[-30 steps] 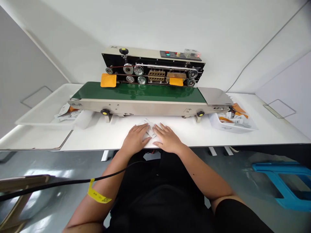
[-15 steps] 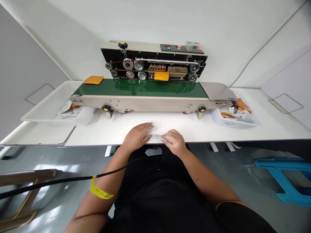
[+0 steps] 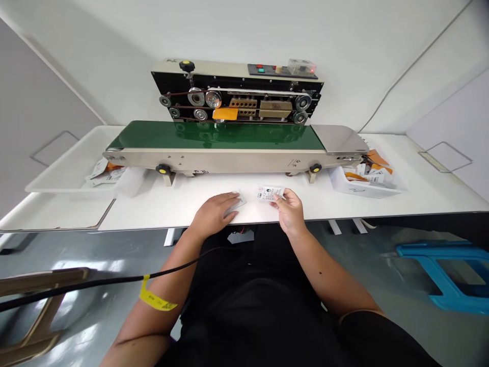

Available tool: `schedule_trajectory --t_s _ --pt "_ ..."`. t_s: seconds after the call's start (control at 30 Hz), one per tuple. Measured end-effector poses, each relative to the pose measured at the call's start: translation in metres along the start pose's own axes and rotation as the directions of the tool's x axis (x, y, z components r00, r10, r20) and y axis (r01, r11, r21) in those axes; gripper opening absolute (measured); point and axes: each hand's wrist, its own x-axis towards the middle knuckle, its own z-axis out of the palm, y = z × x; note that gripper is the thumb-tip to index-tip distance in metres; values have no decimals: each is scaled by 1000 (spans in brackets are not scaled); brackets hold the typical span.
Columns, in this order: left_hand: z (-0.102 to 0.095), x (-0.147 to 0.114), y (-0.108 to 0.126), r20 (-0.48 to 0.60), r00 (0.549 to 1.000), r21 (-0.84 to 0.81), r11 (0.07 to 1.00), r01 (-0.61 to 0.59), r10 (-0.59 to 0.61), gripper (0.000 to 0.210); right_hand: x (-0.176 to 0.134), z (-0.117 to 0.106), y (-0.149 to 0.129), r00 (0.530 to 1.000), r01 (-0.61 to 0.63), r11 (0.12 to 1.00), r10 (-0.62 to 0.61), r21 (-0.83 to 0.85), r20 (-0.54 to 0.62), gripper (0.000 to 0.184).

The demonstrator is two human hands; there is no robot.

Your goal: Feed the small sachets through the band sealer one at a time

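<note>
My right hand (image 3: pixel 291 210) pinches the right end of a small white printed sachet (image 3: pixel 267 193) between thumb and fingers, holding it just above the white table. Its printed face, with a dark round mark and lines of text, is turned up. To the left, my left hand (image 3: pixel 216 214) rests on the table over a flat pale packet (image 3: pixel 240 200), fingers across it and thumb at its near side. Most of that packet is hidden under the hand. Behind both hands stands a band sealing machine (image 3: pixel 214 160) with a green belt (image 3: pixel 229 136). An orange packet (image 3: pixel 225 113) sits in its rollers.
A white bin (image 3: pixel 57 186) at the left and a white box (image 3: pixel 344 184) at the right hold several white and orange packets. A black cable (image 3: pixel 114 282) with a yellow tag crosses my left forearm. A blue stool (image 3: pixel 439 255) stands at the right.
My right hand has moved right and up with the sachet, away from my left hand. The orange packet in the rollers has travelled left. Another orange packet has gone from the belt's left end.
</note>
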Motion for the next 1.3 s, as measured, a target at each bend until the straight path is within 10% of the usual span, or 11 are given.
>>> schedule_trajectory --t_s 0.17,0.33,0.57,0.87,1.03,1.3 --pt "-2 0 0 -5 1000 -2 1000 2 -2 44 30 -22 -53 941 290 900 -330 -327 -73 27" --pt "-2 -1 -1 -15 1000 -12 1000 -3 3 44 116 -57 -155 616 510 208 -766 -835 185 11" --pt "3 -3 -5 -43 999 -2 1000 -15 15 43 211 -55 -184 723 322 -317 -526 -892 448 21" --pt "2 -4 -5 -63 998 -24 999 -23 21 43 225 -26 -169 749 431 -318 -397 -845 531 22" --pt "2 -4 -5 -53 998 -15 1000 -20 19 43 217 -6 -162 750 488 -174 -418 -855 513 20" --pt "5 -6 -6 -65 998 -74 997 -12 7 40 73 18 -81 664 642 126 -585 -756 466 47"
